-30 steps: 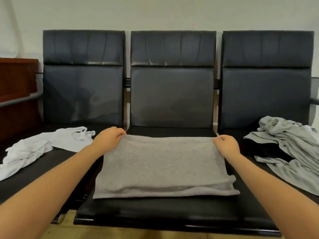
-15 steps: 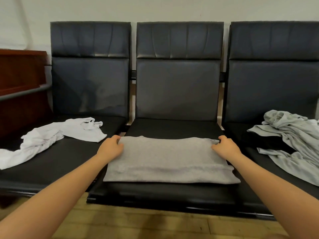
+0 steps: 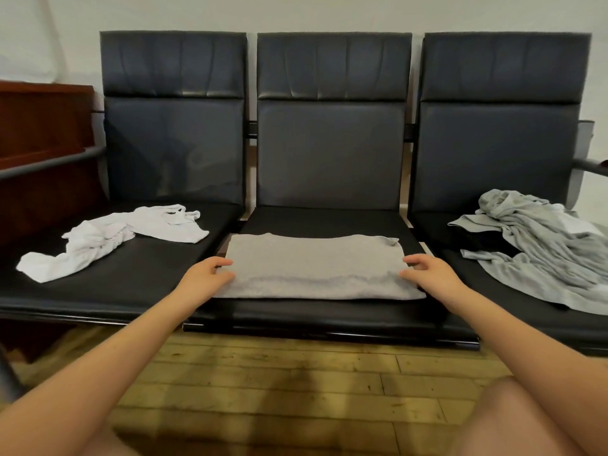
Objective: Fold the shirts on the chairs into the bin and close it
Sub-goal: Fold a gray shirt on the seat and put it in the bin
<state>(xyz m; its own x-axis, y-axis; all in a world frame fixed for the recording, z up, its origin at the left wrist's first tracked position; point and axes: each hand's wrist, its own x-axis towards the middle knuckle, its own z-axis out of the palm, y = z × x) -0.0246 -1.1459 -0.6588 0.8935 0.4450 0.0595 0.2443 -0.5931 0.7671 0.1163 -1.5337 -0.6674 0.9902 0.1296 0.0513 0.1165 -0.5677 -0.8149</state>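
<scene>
Folded grey shirt (image 3: 316, 266) lies flat on the seat of the middle chair (image 3: 330, 149), toward the front edge. This is my landmark.

My left hand (image 3: 205, 278) is at the shirt's left edge, fingers loosely bent, thumb on top of the cloth and fingertips at the edge; cannot tell whether the fingers are under the fabric or only against it. My right hand (image 3: 427, 273) is at the shirt's right edge, fingers spread and relaxed, tips just touching or just off the cloth. It grips nothing that I can see.

Left of the grey shirt, on the next seat: a crumpled white shirt (image 3: 108, 240), unfolded, well apart from my left hand. Right of the grey shirt, on the third seat: a heap of pale grey-green shirts (image 3: 543, 245), unfolded. Below the middle chair: wooden floor (image 3: 279, 383).
</scene>
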